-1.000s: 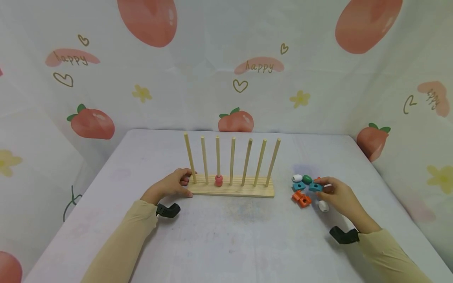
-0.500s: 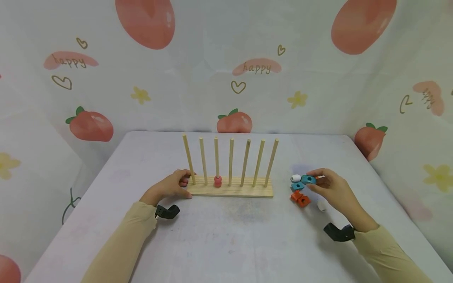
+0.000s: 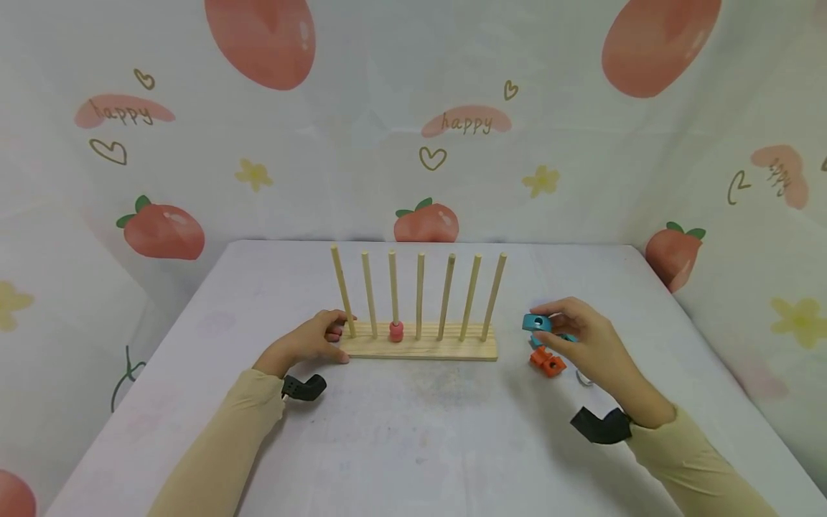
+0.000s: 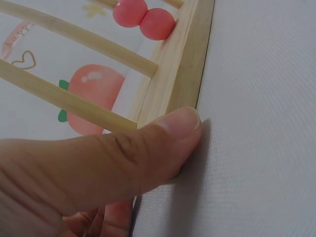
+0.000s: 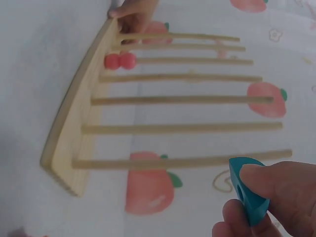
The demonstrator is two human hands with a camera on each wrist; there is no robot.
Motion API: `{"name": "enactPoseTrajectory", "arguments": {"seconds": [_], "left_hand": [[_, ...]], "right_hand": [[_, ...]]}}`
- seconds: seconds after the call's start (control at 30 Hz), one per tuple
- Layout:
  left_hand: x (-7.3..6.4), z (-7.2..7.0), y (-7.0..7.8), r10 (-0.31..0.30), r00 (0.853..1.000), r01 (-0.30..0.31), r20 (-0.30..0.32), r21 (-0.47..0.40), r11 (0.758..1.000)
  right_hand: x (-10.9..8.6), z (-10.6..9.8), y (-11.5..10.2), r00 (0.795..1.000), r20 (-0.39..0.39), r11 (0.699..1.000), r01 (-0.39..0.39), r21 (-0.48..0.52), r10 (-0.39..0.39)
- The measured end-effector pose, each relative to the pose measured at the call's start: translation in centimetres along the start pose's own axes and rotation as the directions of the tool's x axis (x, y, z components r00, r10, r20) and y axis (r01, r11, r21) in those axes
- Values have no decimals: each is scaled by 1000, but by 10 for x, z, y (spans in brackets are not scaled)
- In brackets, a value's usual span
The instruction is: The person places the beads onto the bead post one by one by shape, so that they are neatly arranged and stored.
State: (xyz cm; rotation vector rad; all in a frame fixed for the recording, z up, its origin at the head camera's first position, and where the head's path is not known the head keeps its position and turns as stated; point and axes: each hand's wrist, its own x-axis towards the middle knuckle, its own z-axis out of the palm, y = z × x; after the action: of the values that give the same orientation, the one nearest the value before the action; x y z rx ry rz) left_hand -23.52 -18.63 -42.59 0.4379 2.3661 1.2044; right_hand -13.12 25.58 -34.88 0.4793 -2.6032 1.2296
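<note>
A wooden peg stand (image 3: 452,350) with a row of several upright pegs rests on the table. Two red round beads (image 4: 158,23) sit stacked at the foot of its third peg from the left. My left hand (image 3: 306,341) grips the stand's left end, thumb at the front edge and fingers behind. To the right of the stand, my right hand (image 3: 591,348) pinches a teal bead (image 5: 251,197) with a hole through it, held above the table between thumb and fingers. In the right wrist view this bead appears near the rightmost peg's tip, apart from it.
Orange beads (image 3: 547,361) lie on the table below my right hand. Another teal bead (image 3: 535,342) is partly covered by the held one, and a white bead (image 3: 584,378) is partly hidden by the hand. A patterned cloth (image 3: 362,143) hangs behind the table.
My right hand has lifted the teal bead from among the loose beads and moved it left, toward the stand. The left hand keeps its grip on the stand's end.
</note>
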Motion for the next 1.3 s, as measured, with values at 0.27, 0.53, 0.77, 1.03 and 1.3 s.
{"name": "enactPoseTrajectory", "arguments": {"seconds": [0.27, 0.53, 0.77, 1.03, 1.3], "left_hand": [[0, 0, -1, 1, 1000, -1, -3, -5, 1000], [1, -1, -2, -1, 1000, 1, -1, 1, 1000], [2, 0, -1, -3, 1000, 3, -3, 5, 1000], [4, -2, -4, 21, 1000, -21, 3, 4, 1000], [3, -2, -5, 29, 1000, -29, 4, 4, 1000]], "right_hand": [[11, 6, -20, 995, -4, 995, 100, 24, -100], [20, 9, -30, 986, -36, 984, 164, 71, -162], [32, 8, -40, 971, -71, 968, 232, 91, -226], [47, 12, -59, 946, -103, 929, 322, 184, -308], [64, 19, -78, 919, -127, 887, 394, 241, -373]]}}
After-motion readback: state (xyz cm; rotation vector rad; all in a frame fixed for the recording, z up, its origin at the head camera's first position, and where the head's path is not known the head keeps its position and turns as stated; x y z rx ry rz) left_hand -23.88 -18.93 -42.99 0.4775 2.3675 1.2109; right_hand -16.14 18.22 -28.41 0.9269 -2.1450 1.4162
